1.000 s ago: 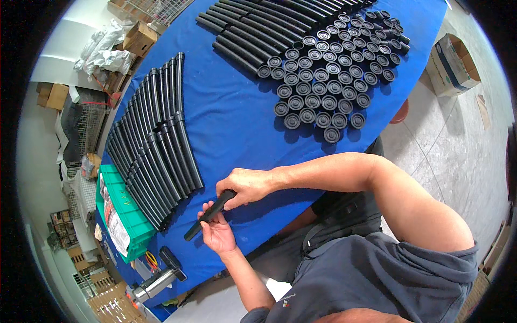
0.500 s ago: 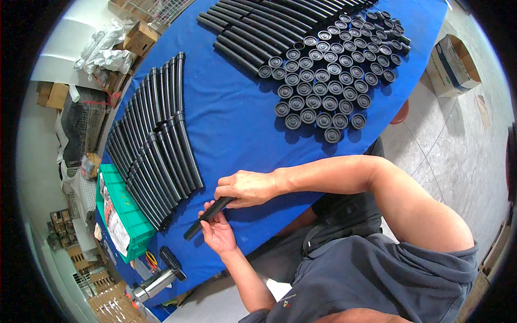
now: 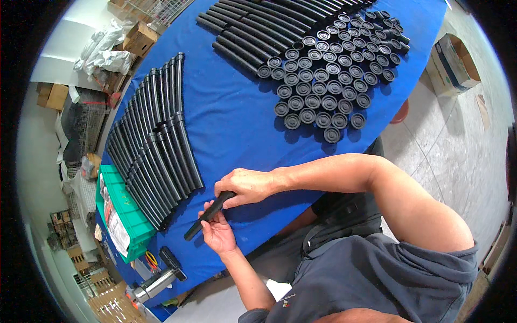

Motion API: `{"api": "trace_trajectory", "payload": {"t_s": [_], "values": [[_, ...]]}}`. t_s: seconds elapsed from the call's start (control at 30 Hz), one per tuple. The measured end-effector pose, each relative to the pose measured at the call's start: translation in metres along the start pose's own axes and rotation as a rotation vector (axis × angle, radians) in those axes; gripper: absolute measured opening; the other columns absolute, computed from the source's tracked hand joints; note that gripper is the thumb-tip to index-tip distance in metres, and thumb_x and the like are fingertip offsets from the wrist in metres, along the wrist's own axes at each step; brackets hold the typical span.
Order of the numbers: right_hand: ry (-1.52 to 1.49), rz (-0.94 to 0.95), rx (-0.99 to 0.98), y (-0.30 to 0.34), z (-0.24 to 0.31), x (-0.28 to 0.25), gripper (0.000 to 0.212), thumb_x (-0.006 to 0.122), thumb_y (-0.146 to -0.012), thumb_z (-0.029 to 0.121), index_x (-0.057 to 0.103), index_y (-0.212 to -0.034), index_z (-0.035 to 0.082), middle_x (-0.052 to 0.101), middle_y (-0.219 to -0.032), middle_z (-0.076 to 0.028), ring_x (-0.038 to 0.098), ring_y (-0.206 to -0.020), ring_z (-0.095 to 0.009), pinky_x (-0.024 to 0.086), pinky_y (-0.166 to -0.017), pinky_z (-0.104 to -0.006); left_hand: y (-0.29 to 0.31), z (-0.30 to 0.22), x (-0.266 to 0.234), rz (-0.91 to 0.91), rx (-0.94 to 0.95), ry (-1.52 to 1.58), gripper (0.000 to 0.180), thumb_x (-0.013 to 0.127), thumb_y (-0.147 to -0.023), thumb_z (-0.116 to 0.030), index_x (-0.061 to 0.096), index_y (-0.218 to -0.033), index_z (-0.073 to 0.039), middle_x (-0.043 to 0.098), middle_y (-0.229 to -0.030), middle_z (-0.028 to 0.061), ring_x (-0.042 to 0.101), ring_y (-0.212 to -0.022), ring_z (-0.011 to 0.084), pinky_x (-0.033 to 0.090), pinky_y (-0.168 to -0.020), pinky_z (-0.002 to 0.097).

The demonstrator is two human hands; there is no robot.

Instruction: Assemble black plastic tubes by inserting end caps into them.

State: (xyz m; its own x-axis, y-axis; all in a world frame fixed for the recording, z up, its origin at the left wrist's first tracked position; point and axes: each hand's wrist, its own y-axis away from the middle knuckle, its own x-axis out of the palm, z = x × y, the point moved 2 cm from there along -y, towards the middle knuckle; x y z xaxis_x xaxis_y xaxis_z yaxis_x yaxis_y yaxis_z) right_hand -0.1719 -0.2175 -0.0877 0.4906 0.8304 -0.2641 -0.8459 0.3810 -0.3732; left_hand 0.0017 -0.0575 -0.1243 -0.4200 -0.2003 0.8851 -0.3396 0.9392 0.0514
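Note:
A short black tube (image 3: 208, 216) lies slantwise between my two hands above the blue cloth, its lower left end free. My left hand (image 3: 219, 234) is palm up, thumb and fingers closed around the tube's middle. At the upper right end my right hand (image 3: 249, 186) grips the tube from above, its fingers curled over that end. Whether a cap sits under those fingers I cannot make out. Just left of my hands, black tubes (image 3: 161, 156) lie side by side in two overlapping rows. Farther off are many round black caps (image 3: 320, 89), their ringed faces up.
More black tubes (image 3: 253, 37) lie at the far edge. A green crate (image 3: 141, 232) stands at the left, with a black-headed mallet (image 3: 171, 265) and yellow-handled pliers (image 3: 151, 260) near it. The table carries a blue cloth (image 3: 231, 124). A cardboard box (image 3: 449, 67) is on the floor, right.
My right hand has shifted slightly up and turned on the tube, so more of its upper end shows. My left hand and the tube's lower end are nearly where they were.

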Motion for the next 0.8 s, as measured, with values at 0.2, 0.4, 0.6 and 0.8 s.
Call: {"api": "trace_trajectory", "payload": {"t_s": [0.2, 0.4, 0.6, 0.8], "values": [[0.015, -0.014, -0.008, 0.0025, -0.0003, 0.0012, 0.029, 0.068, -0.084, 0.019, 0.057, -0.102, -0.001, 0.063, -0.086, -0.019, 0.062, -0.081, -0.038, 0.048, -0.071, -0.0466, 0.0001, 0.0, -0.003, 0.023, 0.014, -0.052, 0.03, 0.056, -0.097, -0.009, 0.057, -0.122, 0.007, 0.048, -0.14, 0.0243, 0.04, -0.136, 0.0364, 0.036, -0.116, 0.0481], [0.048, -0.015, 0.002, 0.0025, -0.0022, 0.0035, 0.029, 0.067, -0.085, 0.019, 0.057, -0.103, -0.001, 0.063, -0.088, -0.019, 0.063, -0.083, -0.038, 0.048, -0.072, -0.0467, 0.0016, 0.0, -0.0024, 0.008, 0.036, -0.09, 0.029, 0.055, -0.097, -0.009, 0.056, -0.122, 0.006, 0.046, -0.141, 0.0238, 0.039, -0.137, 0.0364, 0.035, -0.116, 0.0475], [0.022, -0.032, 0.033, 0.0019, -0.0014, 0.0057, 0.031, 0.067, -0.083, 0.021, 0.06, -0.101, -0.003, 0.064, -0.087, -0.021, 0.063, -0.087, -0.041, 0.049, -0.076, -0.0478, 0.0017, 0.0017, 0.0009, -0.013, 0.056, -0.106, 0.028, 0.056, -0.096, -0.007, 0.058, -0.122, 0.003, 0.052, -0.136, 0.0245, 0.043, -0.134, 0.0378, 0.04, -0.113, 0.0472], [0.023, -0.061, 0.011, 0.0032, 0.0009, 0.0064, 0.031, 0.068, -0.083, 0.021, 0.06, -0.101, -0.002, 0.064, -0.088, -0.021, 0.063, -0.087, -0.04, 0.049, -0.075, -0.0477, 0.0016, 0.0011, -0.0005, 0.001, 0.046, -0.085, 0.028, 0.056, -0.097, -0.008, 0.057, -0.123, 0.003, 0.05, -0.137, 0.0249, 0.042, -0.134, 0.0373, 0.039, -0.114, 0.0473]]}}
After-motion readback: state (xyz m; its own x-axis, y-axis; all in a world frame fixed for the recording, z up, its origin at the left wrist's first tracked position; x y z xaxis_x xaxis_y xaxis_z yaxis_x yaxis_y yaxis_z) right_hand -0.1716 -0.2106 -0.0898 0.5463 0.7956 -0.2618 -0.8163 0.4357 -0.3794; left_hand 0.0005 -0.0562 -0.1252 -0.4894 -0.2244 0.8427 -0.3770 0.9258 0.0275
